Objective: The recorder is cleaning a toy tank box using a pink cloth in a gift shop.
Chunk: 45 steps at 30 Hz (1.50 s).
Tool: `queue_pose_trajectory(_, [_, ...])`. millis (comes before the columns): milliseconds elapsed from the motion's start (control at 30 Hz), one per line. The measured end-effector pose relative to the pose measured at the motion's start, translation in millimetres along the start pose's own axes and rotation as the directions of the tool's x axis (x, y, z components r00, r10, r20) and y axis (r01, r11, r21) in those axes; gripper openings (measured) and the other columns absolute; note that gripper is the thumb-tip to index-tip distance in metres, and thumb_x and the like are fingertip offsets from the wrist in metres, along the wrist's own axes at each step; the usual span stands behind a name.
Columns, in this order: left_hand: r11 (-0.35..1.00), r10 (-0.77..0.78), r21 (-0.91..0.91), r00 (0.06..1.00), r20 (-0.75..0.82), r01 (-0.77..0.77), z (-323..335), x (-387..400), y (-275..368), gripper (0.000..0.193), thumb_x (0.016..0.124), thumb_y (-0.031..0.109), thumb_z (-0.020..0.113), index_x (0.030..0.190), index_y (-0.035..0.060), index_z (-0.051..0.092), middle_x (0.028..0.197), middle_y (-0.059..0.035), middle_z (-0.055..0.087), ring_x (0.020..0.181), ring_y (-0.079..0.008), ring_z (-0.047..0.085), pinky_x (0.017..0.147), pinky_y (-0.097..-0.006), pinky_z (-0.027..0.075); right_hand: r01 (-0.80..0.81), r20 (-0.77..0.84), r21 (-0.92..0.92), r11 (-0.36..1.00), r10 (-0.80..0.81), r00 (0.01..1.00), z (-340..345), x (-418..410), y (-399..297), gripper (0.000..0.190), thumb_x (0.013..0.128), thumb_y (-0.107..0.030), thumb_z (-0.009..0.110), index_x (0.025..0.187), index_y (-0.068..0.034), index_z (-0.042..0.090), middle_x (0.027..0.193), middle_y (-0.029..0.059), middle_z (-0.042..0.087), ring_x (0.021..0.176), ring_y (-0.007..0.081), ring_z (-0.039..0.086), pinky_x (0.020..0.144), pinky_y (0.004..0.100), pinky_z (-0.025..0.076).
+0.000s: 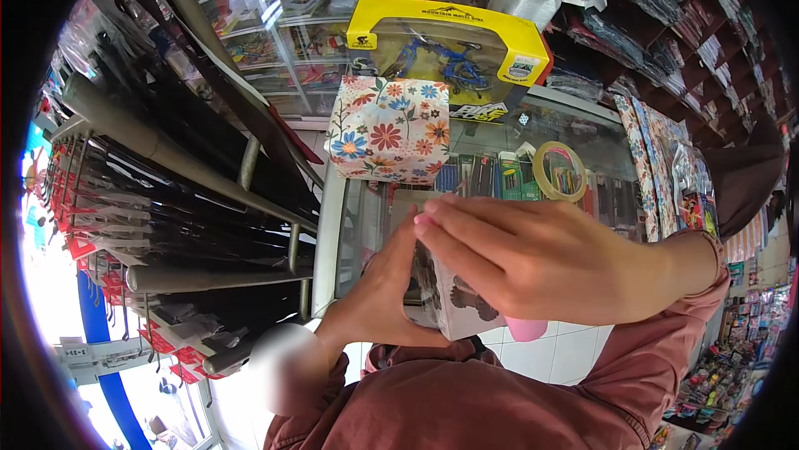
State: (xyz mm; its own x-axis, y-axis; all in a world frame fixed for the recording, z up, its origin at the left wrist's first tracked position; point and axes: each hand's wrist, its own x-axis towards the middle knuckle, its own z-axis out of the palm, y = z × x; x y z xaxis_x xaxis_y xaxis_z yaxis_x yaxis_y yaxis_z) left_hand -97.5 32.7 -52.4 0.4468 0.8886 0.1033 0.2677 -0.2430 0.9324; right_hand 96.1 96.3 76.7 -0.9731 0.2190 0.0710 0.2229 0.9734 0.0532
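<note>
A small box (459, 319) with a dark toy vehicle pictured on its pale side is close to my body, at the counter's near edge. My left hand (381, 300) grips this box from the left, with the thumb along its near side and the fingers at its far edge. My right hand (530, 256) is bent over the box and hides much of it. A pink object (526, 328) shows below the right palm, held in that hand; most of it is covered, so its kind is unclear. The fingertips of both hands nearly meet.
A flower-patterned wrapped box (390, 131) stands on the glass counter (368, 225), before a yellow boxed toy bicycle (449, 50). A roll of clear tape (558, 170) lies to the right, near floral paper rolls (649, 169). Metal rails (187, 169) with hanging dark goods crowd the left.
</note>
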Motion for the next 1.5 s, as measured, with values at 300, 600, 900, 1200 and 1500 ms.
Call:
queue_pose_trajectory(300, [0.985,0.171,0.033,0.979,-0.107,-0.169,5.1,7.1,-7.4,0.122,0.047,0.04,0.089,0.141,-0.0028,0.024,0.135,-0.0185,0.043,0.13,-0.0413,0.04,0.117,-0.0565,0.007,0.07,-0.125,0.143,0.987,-0.052,0.991,29.6,-10.6,1.5,0.049,0.07,-0.011,0.061,0.116,0.005,0.061,0.125,0.0175,0.06,0.114,0.0272,0.06,0.101,0.0367,0.049])
queue_pose_trajectory(600, [0.978,0.204,0.065,0.969,-0.141,-0.197,1.3,9.6,-3.4,0.113,0.045,0.039,0.089,0.137,0.0011,0.035,0.132,-0.017,0.047,0.127,-0.0417,0.043,0.117,-0.0565,0.005,0.144,-0.13,0.388,0.91,-0.101,0.986,21.2,-26.2,0.8,0.042,0.075,-0.011,0.062,0.115,0.003,0.062,0.122,0.0147,0.061,0.114,0.0251,0.059,0.103,0.0354,0.046])
queue_pose_trajectory(900, [0.987,0.157,0.032,0.984,-0.079,-0.155,0.1,7.5,-3.6,0.116,0.044,0.038,0.091,0.138,0.0037,0.032,0.134,-0.0162,0.047,0.132,-0.043,0.037,0.117,-0.0569,0.005,0.155,-0.027,0.625,0.765,-0.177,0.984,13.1,-57.9,-0.7,0.038,0.083,-0.008,0.056,0.12,-0.003,0.062,0.121,0.0069,0.063,0.114,0.0186,0.06,0.101,0.0332,0.045])
queue_pose_trajectory(1200, [0.987,0.021,-0.155,0.995,-0.094,-0.036,3.9,3.9,-10.0,0.121,0.044,0.043,0.093,0.14,0.0033,0.031,0.141,-0.0194,0.039,0.142,-0.0501,0.011,0.115,-0.0547,0.012,-0.133,-0.192,0.755,0.642,0.41,0.892,24.4,-35.8,13.5,0.033,0.082,0.005,0.058,0.114,0.001,0.064,0.108,0.0139,0.069,0.089,0.0227,0.07,0.079,0.036,0.056])
queue_pose_trajectory(1500, [0.992,0.075,-0.085,0.982,-0.172,-0.09,4.6,6.5,-9.1,0.12,0.044,0.046,0.09,0.138,0.0004,0.032,0.136,-0.0197,0.045,0.138,-0.0458,0.028,0.117,-0.056,0.006,0.076,-0.257,0.352,0.933,0.018,0.966,46.4,-25.1,7.0,0.044,0.074,-0.01,0.064,0.116,0.001,0.063,0.125,0.0145,0.06,0.116,0.0259,0.059,0.104,0.0376,0.046])
